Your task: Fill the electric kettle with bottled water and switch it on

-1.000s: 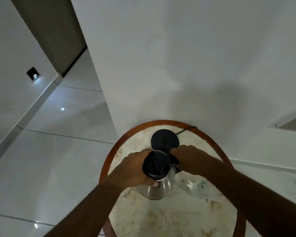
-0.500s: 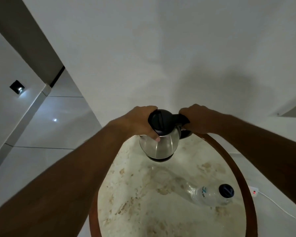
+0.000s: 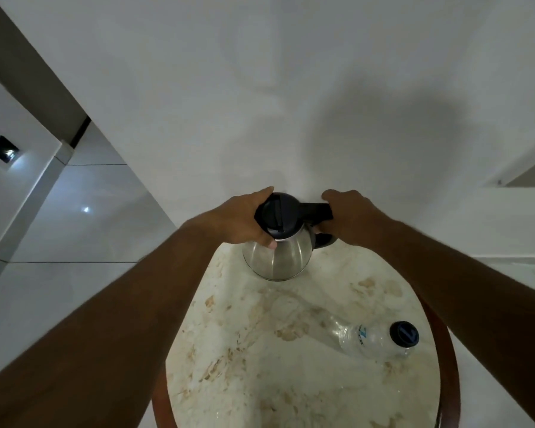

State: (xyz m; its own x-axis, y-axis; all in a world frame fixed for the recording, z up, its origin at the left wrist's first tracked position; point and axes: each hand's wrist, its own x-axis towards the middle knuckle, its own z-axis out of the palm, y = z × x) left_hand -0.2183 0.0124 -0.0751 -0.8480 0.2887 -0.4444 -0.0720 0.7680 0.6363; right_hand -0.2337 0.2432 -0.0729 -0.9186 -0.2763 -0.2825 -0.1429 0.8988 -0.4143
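The steel electric kettle with its black lid down sits at the far edge of the round marble table. My left hand wraps the kettle's top and lid from the left. My right hand grips the black handle on the right. The kettle's black base is hidden beneath it. A clear plastic water bottle with a dark cap lies on its side at the table's right.
A white wall rises directly behind the table. White tiled floor stretches to the left, with a small wall light low on the left wall. The table has a brown wooden rim.
Both hands carried the kettle from the table's middle to its far edge and lowered it where the base stood. The camera tilted, so the bottle now shows fully.
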